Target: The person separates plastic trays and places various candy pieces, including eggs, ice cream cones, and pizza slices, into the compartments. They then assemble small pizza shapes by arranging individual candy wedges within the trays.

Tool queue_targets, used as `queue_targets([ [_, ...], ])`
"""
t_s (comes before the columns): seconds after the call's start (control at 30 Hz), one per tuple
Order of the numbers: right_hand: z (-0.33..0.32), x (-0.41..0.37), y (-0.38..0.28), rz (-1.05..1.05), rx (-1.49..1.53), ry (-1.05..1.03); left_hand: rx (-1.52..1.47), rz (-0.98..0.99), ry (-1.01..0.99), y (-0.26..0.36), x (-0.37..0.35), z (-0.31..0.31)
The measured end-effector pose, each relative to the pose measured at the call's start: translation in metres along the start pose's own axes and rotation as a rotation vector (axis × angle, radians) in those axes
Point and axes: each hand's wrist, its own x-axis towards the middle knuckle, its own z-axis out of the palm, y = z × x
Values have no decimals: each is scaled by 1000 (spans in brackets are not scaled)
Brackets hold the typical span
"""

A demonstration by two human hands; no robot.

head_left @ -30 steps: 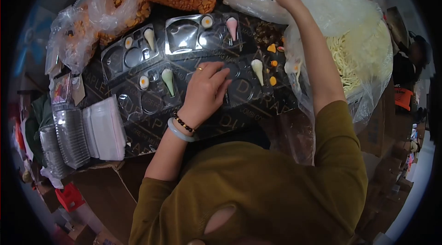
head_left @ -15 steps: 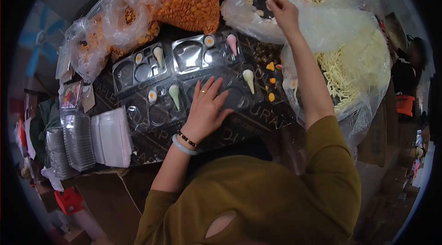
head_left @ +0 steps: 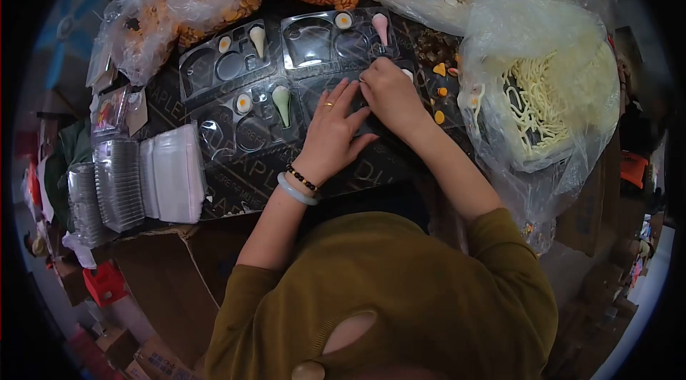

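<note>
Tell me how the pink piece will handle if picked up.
The pink piece may roll or swivel, since it is rounded with a narrow tail. It should probably be light, being small beside the tray. Its smooth-looking surface could prove slippery.

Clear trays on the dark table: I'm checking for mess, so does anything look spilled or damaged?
A few loose orange pieces lie on the dark table beside the clear trays, not in them, so they look strayed, though perhaps set there deliberately. I see no damage; the right hand partly hides one tray.
</note>
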Motion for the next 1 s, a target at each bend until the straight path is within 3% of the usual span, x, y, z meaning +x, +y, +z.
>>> queue_targets([
  [0.17,-3,-5,-7,87,-73,-168,9,-9,-13,1,1,-1],
  [0.27,-16,1,-9,161,36,-194,-8,5,-6,2,2,-3],
  [0.37,-41,21,18,162,285,122,-21,5,-16,2,1,-11],
  [0.47,-77,62,39,168,293,422,-39,-6,21,5,0,-27],
  [0.53,-92,99,48,124,262,400,-34,-20,66,4,1,-37],
  [0.7,-82,231,29,-345,201,560,-66,-61,124,-6,-2,-51],
  [0.77,-62,297,38,-406,-18,418,-88,-75,130,-7,-2,-55],
  [0.83,-25,357,49,-127,-268,6,-106,-92,140,-10,-5,-55],
  [1.0,14,395,47,-35,-389,-93,-169,-113,151,-17,-14,-58],
])
